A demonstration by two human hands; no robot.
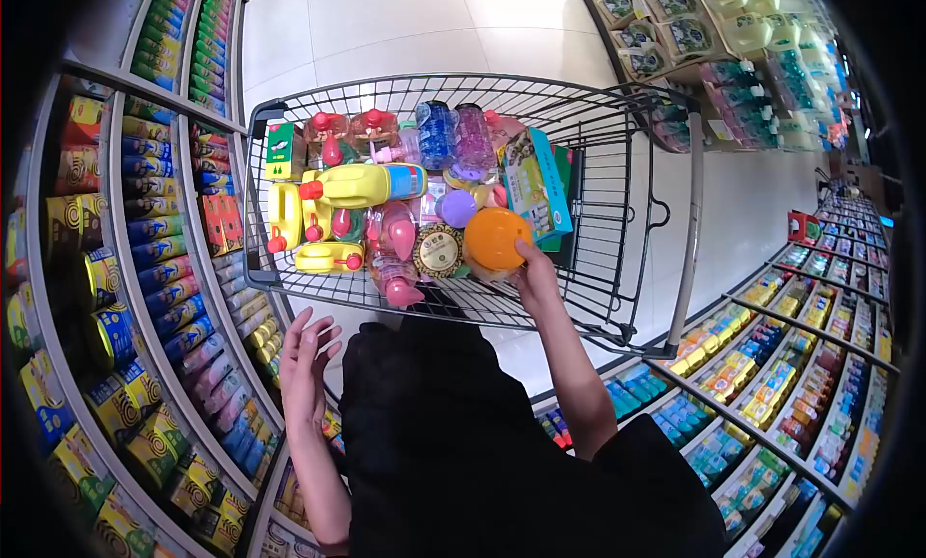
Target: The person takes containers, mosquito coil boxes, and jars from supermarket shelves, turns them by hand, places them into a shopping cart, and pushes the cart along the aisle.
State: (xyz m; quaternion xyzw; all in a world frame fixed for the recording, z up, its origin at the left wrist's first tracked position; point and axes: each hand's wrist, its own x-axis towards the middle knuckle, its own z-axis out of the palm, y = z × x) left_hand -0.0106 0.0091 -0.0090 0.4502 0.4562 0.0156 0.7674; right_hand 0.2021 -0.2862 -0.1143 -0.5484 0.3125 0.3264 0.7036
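Observation:
My right hand (535, 273) reaches over the near side of a wire shopping cart (386, 312), its fingers closed on the edge of a container with an orange lid (497, 238). Left of the cart's near corner, my left hand (307, 360) hangs with its fingers apart and holds nothing. Around the orange lid lie a purple-lidded item (456, 208), a round patterned tin (438, 251) and a blue-edged box (532, 187). Further left are yellow bottles with red caps (355, 186) and pink-topped bottles (395, 232). Blue and pink jars (436, 134) stand at the far side.
Shelves of colourful packages (169, 269) run close along the left. More shelves with bottles (772, 355) line the lower right, and stacked packs (675, 23) stand at the upper right. The cart's handle (690, 240) is at its right end, above a pale tiled floor (386, 23).

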